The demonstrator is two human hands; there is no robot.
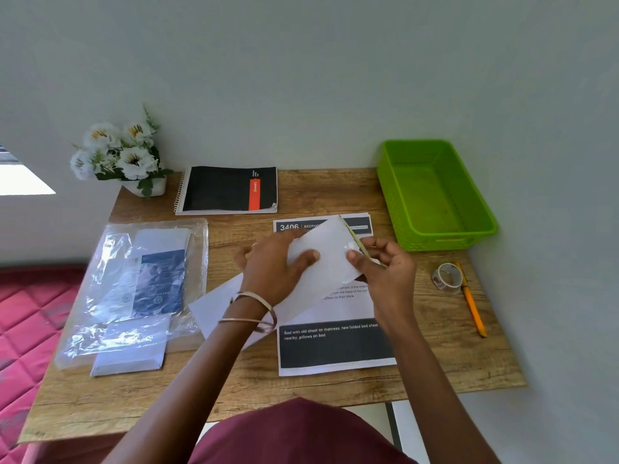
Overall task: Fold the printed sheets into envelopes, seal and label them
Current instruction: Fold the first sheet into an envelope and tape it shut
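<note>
Nearest the lens: a maroon fabric lap (pixel 301 433), then two bare forearms reaching out over the wood-grain tabletop (pixel 435 356), the left wrist ringed by thin metal bangles (pixel 249 313). Held slantwise above the printed white sheet with dark panels (pixel 335 349): a long white paper envelope (pixel 321 262), its upper end raised toward the far wall. Left hand (pixel 268 266) wrapped over the envelope's middle, thumb pressed on its face. Right hand (pixel 385 266) pinching the envelope's upper right end, thumb on top and fingers behind, beside a yellowish strip along that edge, possibly the flap's seal; too blurred to say. A second white paper (pixel 214 309) poked out from beneath the left wrist.

Left of the printed sheet: a clear plastic packet of envelopes (pixel 134 283). Beyond it: a black spiral notebook with a red stripe (pixel 227 190) and white artificial flowers in a small pot (pixel 120 155). Right of it: an empty lime-green plastic basket (pixel 432 192), a clear tape roll (pixel 447 276) and an orange pen (pixel 472 306).

Judged light, thin and floppy, easily creased or torn; best pinched at both ends or along an edge, never crushed mid-body. Sealing apparently in hand; labelling not yet done.
</note>
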